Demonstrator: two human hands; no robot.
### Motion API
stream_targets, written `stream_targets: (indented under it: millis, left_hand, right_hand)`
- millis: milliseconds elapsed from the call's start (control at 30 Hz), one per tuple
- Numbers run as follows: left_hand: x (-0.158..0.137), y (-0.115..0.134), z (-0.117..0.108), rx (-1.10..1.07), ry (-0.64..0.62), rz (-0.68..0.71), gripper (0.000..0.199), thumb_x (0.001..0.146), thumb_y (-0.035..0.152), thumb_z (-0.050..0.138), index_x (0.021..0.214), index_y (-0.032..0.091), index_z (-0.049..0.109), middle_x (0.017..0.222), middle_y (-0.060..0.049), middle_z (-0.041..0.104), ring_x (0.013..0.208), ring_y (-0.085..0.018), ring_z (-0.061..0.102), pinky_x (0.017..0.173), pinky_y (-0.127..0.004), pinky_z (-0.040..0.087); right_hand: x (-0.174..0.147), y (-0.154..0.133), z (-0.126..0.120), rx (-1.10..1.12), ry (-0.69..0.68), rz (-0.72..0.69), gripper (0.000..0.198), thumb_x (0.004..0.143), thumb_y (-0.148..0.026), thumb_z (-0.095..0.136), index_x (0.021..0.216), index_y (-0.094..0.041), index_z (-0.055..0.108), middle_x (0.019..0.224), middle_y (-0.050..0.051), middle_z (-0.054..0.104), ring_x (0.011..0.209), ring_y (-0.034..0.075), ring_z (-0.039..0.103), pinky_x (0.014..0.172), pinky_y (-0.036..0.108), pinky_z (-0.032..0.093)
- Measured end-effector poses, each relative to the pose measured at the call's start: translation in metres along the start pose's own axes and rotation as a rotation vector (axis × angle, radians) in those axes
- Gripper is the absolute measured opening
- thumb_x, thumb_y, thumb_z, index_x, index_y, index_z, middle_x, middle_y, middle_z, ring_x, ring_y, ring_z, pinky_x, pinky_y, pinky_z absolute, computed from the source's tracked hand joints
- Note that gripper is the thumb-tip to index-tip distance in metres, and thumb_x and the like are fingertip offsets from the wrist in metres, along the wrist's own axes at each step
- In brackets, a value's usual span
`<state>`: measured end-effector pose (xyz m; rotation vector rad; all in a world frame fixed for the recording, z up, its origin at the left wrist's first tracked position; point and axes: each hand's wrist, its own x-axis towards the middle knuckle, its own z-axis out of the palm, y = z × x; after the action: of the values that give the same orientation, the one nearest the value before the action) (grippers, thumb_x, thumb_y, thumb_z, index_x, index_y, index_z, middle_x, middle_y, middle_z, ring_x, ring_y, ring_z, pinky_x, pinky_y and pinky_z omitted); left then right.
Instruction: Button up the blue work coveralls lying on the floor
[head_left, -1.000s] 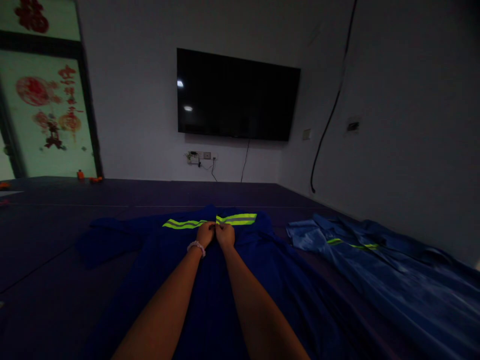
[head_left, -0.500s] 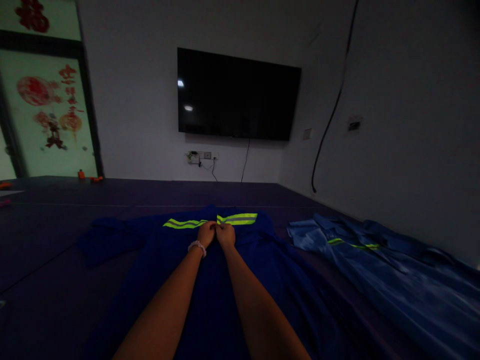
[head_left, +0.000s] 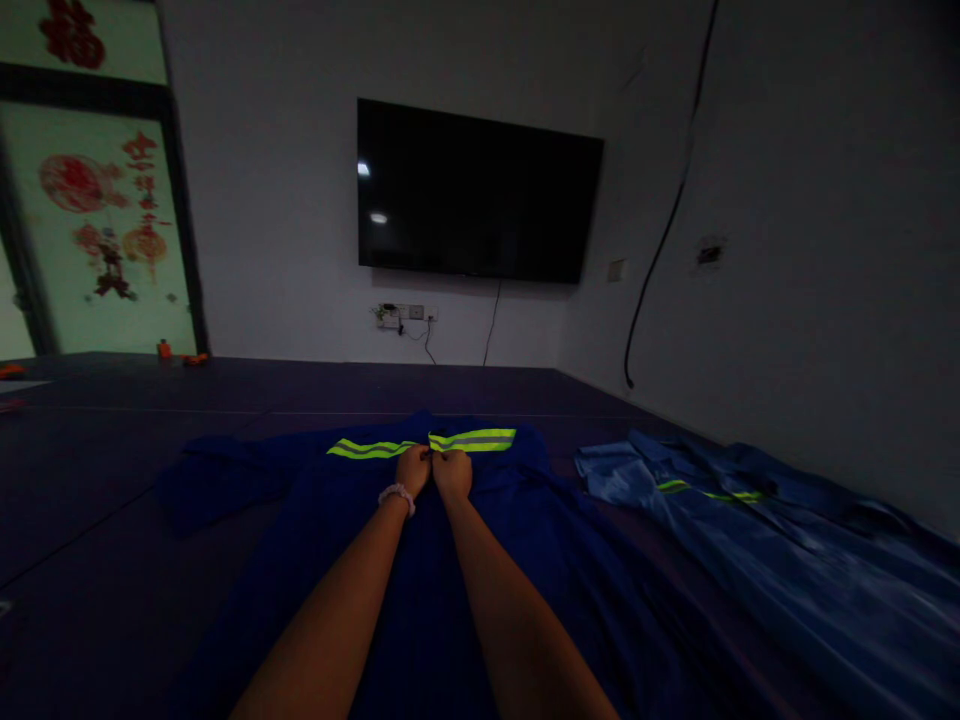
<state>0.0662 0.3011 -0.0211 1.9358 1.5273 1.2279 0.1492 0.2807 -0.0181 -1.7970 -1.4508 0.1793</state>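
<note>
a dark blue work jacket [head_left: 420,560] lies spread flat on the dark floor mat [head_left: 90,500], two yellow-green reflective stripes [head_left: 420,444] across its far part. the left hand [head_left: 413,468] and right hand [head_left: 452,471] touch each other, both pinched closed on the fabric at the gap between the stripes. a lighter blue garment [head_left: 750,540] lies just right. bare mat stretches left and ahead to the wall.
</note>
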Motion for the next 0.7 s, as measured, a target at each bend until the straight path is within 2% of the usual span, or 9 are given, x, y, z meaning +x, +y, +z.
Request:
stream_targets:
  millis: [233,500,700]
  left_hand:
    - [0.0012,-0.0036,0.0011,-0.019,0.0,0.02,0.025,0.074,0.008,0.044,0.077,0.013,0.068,0.078,-0.006,0.068,0.073,-0.013,0.059,0.066,-0.022,0.041]
    - [0.0027,-0.0057,0.002,-0.05,-0.012,0.029,0.029,0.076,0.007,0.045,0.092,0.013,0.068,0.098,-0.009,0.068,0.084,-0.014,0.061,0.077,-0.023,0.043]
    - [0.0021,-0.005,0.0026,-0.055,-0.008,0.017,0.03,0.076,0.006,0.044,0.094,0.013,0.068,0.097,-0.009,0.068,0.087,-0.015,0.061,0.08,-0.025,0.043]
  right_hand:
    - [0.0004,-0.0003,-0.0004,0.005,-0.034,-0.035,0.026,0.081,-0.025,0.048,0.077,-0.015,0.072,0.076,0.011,0.07,0.068,0.017,0.065,0.052,0.019,0.036]
    - [0.0019,0.0002,0.0005,0.006,-0.084,-0.063,0.029,0.084,-0.029,0.046,0.082,-0.015,0.072,0.081,0.011,0.07,0.076,0.018,0.065,0.052,0.02,0.035]
    - [0.0021,0.0005,0.0009,-0.002,-0.109,-0.062,0.03,0.084,-0.029,0.045,0.083,-0.016,0.072,0.082,0.01,0.07,0.077,0.018,0.065,0.054,0.02,0.037]
